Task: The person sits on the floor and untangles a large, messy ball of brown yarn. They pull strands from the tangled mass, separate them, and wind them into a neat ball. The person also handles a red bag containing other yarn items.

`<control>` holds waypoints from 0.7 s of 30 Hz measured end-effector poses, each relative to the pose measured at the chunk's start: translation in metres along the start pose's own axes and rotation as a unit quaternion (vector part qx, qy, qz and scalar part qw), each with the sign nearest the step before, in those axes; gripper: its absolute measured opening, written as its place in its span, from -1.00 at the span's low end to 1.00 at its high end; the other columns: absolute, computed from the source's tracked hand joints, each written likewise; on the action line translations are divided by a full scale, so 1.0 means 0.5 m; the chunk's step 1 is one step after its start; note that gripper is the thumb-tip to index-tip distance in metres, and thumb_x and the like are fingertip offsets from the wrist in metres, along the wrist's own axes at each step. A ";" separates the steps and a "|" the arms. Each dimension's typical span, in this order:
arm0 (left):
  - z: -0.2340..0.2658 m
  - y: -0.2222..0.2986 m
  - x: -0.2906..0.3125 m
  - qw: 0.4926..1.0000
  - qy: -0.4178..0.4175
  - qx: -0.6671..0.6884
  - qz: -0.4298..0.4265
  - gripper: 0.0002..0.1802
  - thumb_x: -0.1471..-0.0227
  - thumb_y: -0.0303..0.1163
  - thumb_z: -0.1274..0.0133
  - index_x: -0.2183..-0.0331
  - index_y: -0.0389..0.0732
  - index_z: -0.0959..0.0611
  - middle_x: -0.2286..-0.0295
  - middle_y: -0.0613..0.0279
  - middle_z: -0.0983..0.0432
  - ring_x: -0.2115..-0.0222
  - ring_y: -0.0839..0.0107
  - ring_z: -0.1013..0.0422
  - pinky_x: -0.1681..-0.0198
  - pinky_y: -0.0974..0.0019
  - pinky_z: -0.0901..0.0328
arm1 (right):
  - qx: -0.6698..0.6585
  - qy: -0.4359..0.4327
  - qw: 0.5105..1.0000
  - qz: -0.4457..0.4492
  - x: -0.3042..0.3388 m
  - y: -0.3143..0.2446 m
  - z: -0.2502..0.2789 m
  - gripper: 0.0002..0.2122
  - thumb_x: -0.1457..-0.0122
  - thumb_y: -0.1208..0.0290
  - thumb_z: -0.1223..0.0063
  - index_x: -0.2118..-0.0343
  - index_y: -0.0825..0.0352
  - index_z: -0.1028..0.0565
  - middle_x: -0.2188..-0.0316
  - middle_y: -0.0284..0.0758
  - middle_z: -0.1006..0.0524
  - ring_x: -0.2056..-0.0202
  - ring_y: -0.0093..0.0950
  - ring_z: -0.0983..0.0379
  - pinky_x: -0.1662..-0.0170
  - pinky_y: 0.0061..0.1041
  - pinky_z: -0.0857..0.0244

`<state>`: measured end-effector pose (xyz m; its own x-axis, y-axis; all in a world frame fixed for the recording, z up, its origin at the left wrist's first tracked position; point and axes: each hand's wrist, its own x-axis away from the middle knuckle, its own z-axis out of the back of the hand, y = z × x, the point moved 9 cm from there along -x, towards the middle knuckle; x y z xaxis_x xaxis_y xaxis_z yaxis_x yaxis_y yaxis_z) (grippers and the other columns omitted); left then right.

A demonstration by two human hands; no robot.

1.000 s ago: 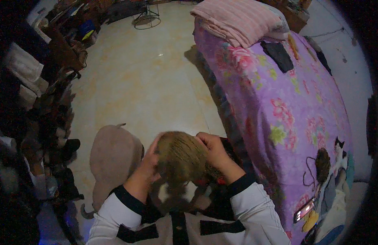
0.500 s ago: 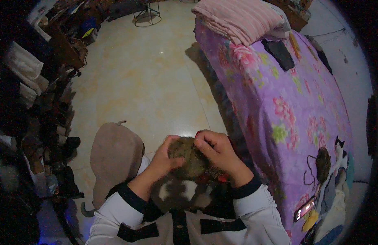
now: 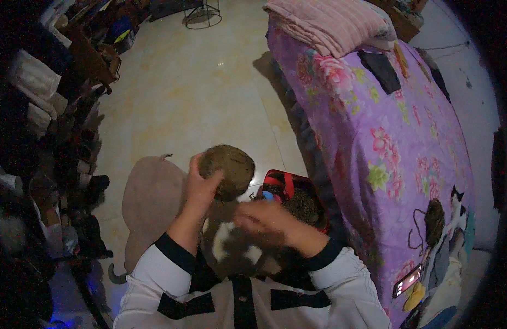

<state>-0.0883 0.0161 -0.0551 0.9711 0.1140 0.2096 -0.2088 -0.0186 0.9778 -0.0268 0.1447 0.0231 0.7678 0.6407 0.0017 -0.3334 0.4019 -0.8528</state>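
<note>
Left hand (image 3: 201, 186): fingers curled around a round brown ball of yarn (image 3: 228, 170), grasping it from its left side, raised above the floor (image 3: 198, 93) near the bed's (image 3: 385, 137) long edge. Right hand (image 3: 261, 219): blurred, palm down, fingers loosely spread; whether it held anything could not be told. It hovered just beside a red-handled bag (image 3: 289, 189) containing a darker ball (image 3: 302, 205).

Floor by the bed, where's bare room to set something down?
The tiled floor is bare between the bed and the clutter along the left. It is crowded near the hands: a beige cushion and a red bag.
</note>
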 end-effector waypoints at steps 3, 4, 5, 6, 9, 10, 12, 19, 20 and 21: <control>-0.069 0.033 0.048 0.989 -0.147 0.026 -0.021 -0.36 0.36 -0.44 -0.08 0.14 -0.19 -0.22 0.25 0.22 -0.27 0.20 0.45 -0.20 0.14 0.38 -0.14 | -0.116 0.185 0.976 0.024 0.006 0.006 0.126 -0.86 -0.03 0.40 0.10 0.51 0.39 -0.35 0.64 -0.30 -0.35 0.57 -0.53 -0.29 0.49 -0.58 -0.18; -0.097 0.040 0.068 0.975 -0.214 0.049 -0.026 -0.36 0.37 -0.44 -0.09 0.15 -0.19 -0.23 0.26 0.24 -0.27 0.20 0.46 -0.20 0.13 0.38 -0.12 | -0.143 0.224 0.964 -0.029 0.009 0.024 0.153 -0.89 -0.01 0.49 0.11 0.58 0.39 -0.35 0.62 -0.45 -0.35 0.52 -0.69 -0.24 0.45 -0.68 -0.16; -0.121 0.046 0.091 0.957 -0.279 0.072 -0.030 -0.36 0.38 -0.43 -0.09 0.15 -0.20 -0.23 0.27 0.25 -0.27 0.20 0.46 -0.20 0.12 0.39 -0.11 | -0.142 0.219 0.964 -0.053 0.004 0.051 0.155 -0.89 -0.01 0.48 0.11 0.58 0.40 -0.35 0.62 -0.45 -0.35 0.53 -0.69 -0.24 0.45 -0.69 -0.15; -0.150 0.056 0.110 0.932 -0.348 0.097 -0.037 -0.36 0.38 -0.43 -0.10 0.16 -0.20 -0.23 0.28 0.26 -0.26 0.20 0.47 -0.20 0.11 0.39 -0.10 | -0.136 0.218 0.963 -0.078 0.005 0.091 0.153 -0.88 -0.01 0.48 0.11 0.57 0.41 -0.35 0.63 -0.45 -0.35 0.53 -0.69 -0.23 0.46 -0.69 -0.15; -0.140 0.062 0.104 0.939 -0.288 0.188 0.018 -0.39 0.33 -0.38 -0.06 0.15 -0.20 -0.23 0.25 0.26 -0.24 0.20 0.44 -0.20 0.09 0.38 -0.09 | -0.140 0.200 0.965 -0.093 -0.003 0.186 0.105 -0.84 -0.03 0.39 0.11 0.54 0.39 -0.39 0.64 -0.27 -0.40 0.56 -0.50 -0.32 0.45 -0.52 -0.20; -0.131 0.051 0.096 0.944 -0.244 0.219 0.049 -0.40 0.32 -0.37 -0.05 0.15 -0.19 -0.23 0.24 0.26 -0.24 0.20 0.44 -0.21 0.10 0.38 -0.10 | -0.121 0.203 0.968 -0.089 0.001 0.200 0.085 -0.84 -0.02 0.39 0.12 0.54 0.38 -0.39 0.63 -0.25 -0.40 0.54 -0.46 -0.34 0.44 -0.48 -0.21; -0.103 0.007 0.071 0.902 -0.176 0.373 0.127 -0.42 0.30 -0.37 -0.03 0.15 -0.18 -0.23 0.23 0.25 -0.23 0.20 0.42 -0.21 0.11 0.38 -0.12 | -0.086 0.209 0.970 -0.084 0.014 0.200 0.028 -0.85 -0.01 0.40 0.13 0.54 0.37 -0.40 0.61 -0.21 -0.42 0.49 -0.38 -0.38 0.41 -0.42 -0.22; -0.020 0.055 0.037 0.997 -0.017 0.064 -0.044 -0.38 0.40 -0.41 -0.07 0.17 -0.18 -0.25 0.23 0.23 -0.25 0.21 0.38 -0.21 0.14 0.37 -0.14 | -0.069 -0.033 0.997 0.011 0.014 -0.041 0.009 -0.91 0.00 0.44 0.13 0.51 0.34 -0.35 0.57 -0.23 -0.39 0.49 -0.36 -0.36 0.43 -0.44 -0.22; -0.043 0.061 0.049 0.993 -0.080 0.064 -0.052 -0.36 0.42 -0.41 -0.09 0.17 -0.18 -0.25 0.24 0.23 -0.25 0.21 0.39 -0.21 0.13 0.37 -0.13 | -0.115 0.004 0.993 0.012 0.015 -0.047 0.050 -0.91 0.00 0.44 0.13 0.51 0.34 -0.35 0.58 -0.25 -0.39 0.51 -0.38 -0.35 0.44 -0.46 -0.21; -0.073 0.068 0.068 0.986 -0.145 0.064 -0.059 -0.34 0.44 -0.41 -0.10 0.17 -0.18 -0.25 0.24 0.23 -0.26 0.21 0.39 -0.21 0.13 0.37 -0.13 | -0.116 0.081 0.990 0.025 0.017 -0.036 0.092 -0.90 0.00 0.42 0.11 0.53 0.34 -0.34 0.60 -0.29 -0.37 0.52 -0.44 -0.32 0.46 -0.50 -0.20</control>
<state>-0.0669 0.0556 -0.0148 0.9839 -0.1647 0.0698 -0.0947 -0.1488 0.9843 -0.0392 0.1730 0.0625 0.8373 0.5355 -0.1103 -0.2522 0.1993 -0.9469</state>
